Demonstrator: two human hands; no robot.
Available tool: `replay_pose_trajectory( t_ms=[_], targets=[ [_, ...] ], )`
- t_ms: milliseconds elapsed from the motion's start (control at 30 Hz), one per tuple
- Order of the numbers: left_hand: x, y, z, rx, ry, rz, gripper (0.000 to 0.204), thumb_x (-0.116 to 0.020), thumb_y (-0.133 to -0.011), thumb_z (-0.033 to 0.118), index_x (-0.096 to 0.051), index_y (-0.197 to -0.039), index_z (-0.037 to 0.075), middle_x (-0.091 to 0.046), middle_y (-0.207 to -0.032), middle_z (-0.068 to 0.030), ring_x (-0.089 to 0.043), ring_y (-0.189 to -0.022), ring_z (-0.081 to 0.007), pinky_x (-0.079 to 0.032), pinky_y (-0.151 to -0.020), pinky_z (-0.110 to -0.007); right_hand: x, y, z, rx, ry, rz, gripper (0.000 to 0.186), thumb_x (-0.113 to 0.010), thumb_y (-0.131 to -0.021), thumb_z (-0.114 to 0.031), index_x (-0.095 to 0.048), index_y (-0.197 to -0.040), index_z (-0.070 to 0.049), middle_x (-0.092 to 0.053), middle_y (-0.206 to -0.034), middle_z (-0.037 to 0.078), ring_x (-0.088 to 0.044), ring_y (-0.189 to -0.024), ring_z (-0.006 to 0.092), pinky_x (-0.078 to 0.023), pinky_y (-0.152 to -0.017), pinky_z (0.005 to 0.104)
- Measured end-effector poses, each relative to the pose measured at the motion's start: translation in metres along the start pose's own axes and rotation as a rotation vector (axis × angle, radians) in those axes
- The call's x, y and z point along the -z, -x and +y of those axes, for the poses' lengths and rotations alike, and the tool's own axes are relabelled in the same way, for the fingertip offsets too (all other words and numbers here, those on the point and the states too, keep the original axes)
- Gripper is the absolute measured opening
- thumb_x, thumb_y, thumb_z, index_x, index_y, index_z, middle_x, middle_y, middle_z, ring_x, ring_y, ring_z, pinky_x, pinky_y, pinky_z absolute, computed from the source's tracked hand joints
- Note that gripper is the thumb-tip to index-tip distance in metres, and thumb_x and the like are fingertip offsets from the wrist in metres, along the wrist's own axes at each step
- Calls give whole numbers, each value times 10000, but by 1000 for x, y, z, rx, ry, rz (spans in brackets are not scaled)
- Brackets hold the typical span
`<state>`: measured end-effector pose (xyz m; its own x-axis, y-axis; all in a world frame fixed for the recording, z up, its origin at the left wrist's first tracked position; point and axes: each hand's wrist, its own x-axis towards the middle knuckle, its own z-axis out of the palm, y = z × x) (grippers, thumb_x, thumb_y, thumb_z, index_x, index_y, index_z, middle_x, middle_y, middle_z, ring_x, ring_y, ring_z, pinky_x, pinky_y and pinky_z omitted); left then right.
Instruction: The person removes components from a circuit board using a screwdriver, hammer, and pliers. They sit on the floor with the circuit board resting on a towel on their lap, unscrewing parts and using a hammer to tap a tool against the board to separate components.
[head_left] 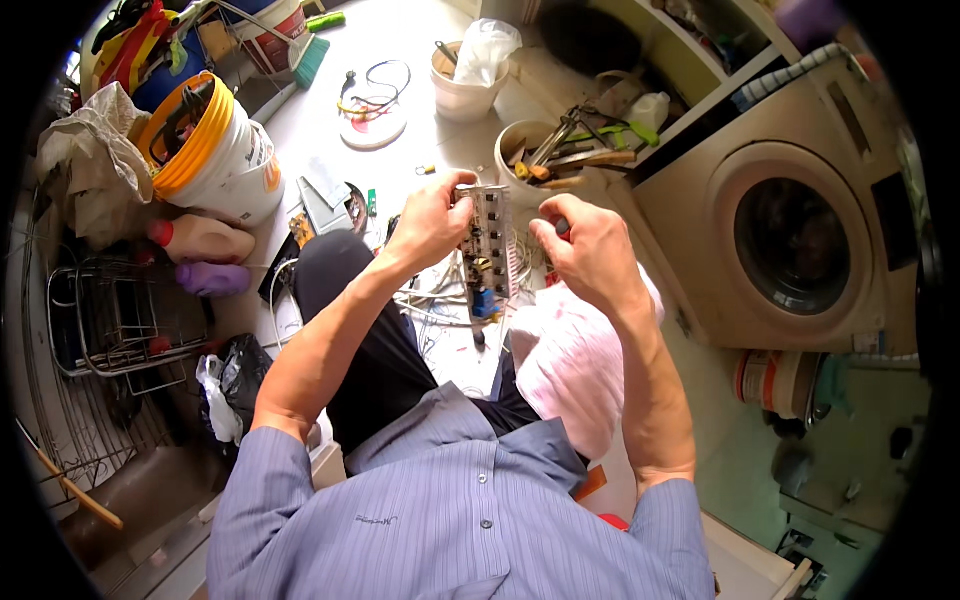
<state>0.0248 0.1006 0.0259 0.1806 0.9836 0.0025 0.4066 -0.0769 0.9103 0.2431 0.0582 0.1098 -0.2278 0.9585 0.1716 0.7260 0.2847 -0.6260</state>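
L hand (432,218) is pinching PCB (489,248) at its far-left end while R hand (592,248), apart on the right, is curling round a dark obj. (563,229)

Bright glare bleaching the floor (328,115) toward its far edge, dim greenish shade at its near right corner, black fisheye rim, straight lines bowed.

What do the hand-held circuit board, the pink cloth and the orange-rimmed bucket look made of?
Circuit board: perhaps rigid laminate, finish uneven, crowded with small components.
Pink cloth: soft matte fabric, judging by its loose folds; fibre unclear.
Orange-rimmed bucket: probably moulded plastic, smooth-walled, with ridges around its rim.
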Motion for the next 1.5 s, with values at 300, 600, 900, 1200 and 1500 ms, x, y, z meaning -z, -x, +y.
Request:
replay_pose_trajectory(
  t_ms=[300,600,900,1200,1500],
  targets=[
    [8,-23,-30,520,903,-160,490,-535,-889,-45,-493,-1377,-52,-595,-919,-73,-640,-777,-167,-641,-724,-391,-38,-22,59,-295,-135,-396,336,-706,-875,-313,-734,-975,7,-694,-751,164,-659,-678,221,-523,-679,358],
    [0,-4,-60,749,1037,-183,443,-515,-890,-56,-459,-1329,-75,-641,-1100,-164,-716,-881,-255,-651,-781,-397,-69,-23,94,-481,-415,-533,294,-738,-827,-252,-735,-949,16,-661,-733,27,-578,-646,82,-474,-598,266],
    [-2,-3,-74,791,1025,-223,520,-655,-951,86,-426,-1397,-52,-648,-1144,-142,-698,-930,-228,-631,-764,-376,-73,-28,111,-598,-486,-580,266,-730,-847,-236,-737,-968,0,-659,-748,9,-573,-656,69,-471,-603,254],
    [-30,0,-82,613,1109,-207,574,-712,-934,189,-437,-1417,48,-651,-1181,-119,-679,-1022,-217,-569,-895,-416,-125,1,99,-532,-623,-469,335,-703,-921,-257,-694,-1096,28,-713,-901,98,-649,-768,137,-523,-704,297],
    [-79,7,-178,1001,769,6,182,-613,-940,88,-619,-1032,-70,-689,-902,-134,-688,-756,-236,-594,-680,-410,-130,-5,113,-294,-240,-417,305,-702,-907,-277,-720,-1020,6,-737,-883,134,-682,-749,190,-545,-725,329]
  ],
)
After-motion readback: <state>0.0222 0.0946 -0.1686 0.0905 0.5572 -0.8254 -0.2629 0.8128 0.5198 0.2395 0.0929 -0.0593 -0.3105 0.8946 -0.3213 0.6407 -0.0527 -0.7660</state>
